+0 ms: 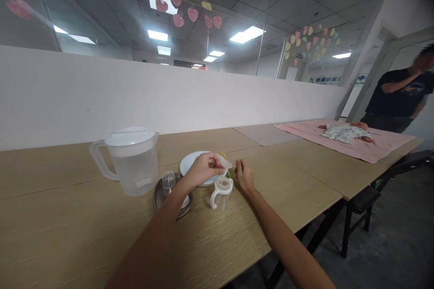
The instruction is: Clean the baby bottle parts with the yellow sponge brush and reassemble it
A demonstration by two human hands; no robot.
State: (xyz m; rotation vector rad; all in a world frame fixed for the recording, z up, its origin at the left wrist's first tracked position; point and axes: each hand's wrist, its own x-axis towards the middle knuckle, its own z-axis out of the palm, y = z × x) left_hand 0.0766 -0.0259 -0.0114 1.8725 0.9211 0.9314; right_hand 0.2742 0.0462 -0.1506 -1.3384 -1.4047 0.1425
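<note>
My left hand (pixel 205 169) is closed, pinching a small pale translucent piece (pixel 226 164) with a rounded rim; its exact kind is unclear. Just below it, an open baby bottle (pixel 222 198) with white side handles stands upright on the table. My right hand (pixel 244 175) hovers to the right of the bottle, fingertips curled together; whatever they hold, if anything, is too small to make out. Behind the hands lies a white plate (pixel 190 160), with a thin yellow-green item (pixel 223 155) at its right edge. Partly behind my left forearm, a round metal tray (pixel 158 198) carries a clear cap (pixel 168 180).
A large lidded plastic pitcher (pixel 135 167) stands at the left on the wooden table (pixel 84 235). Far right, a baby doll (pixel 344 133) lies on a pink cloth (pixel 369 151). A person (pixel 395 95) stands beyond it. A dark bench (pixel 364 201) sits beside the table.
</note>
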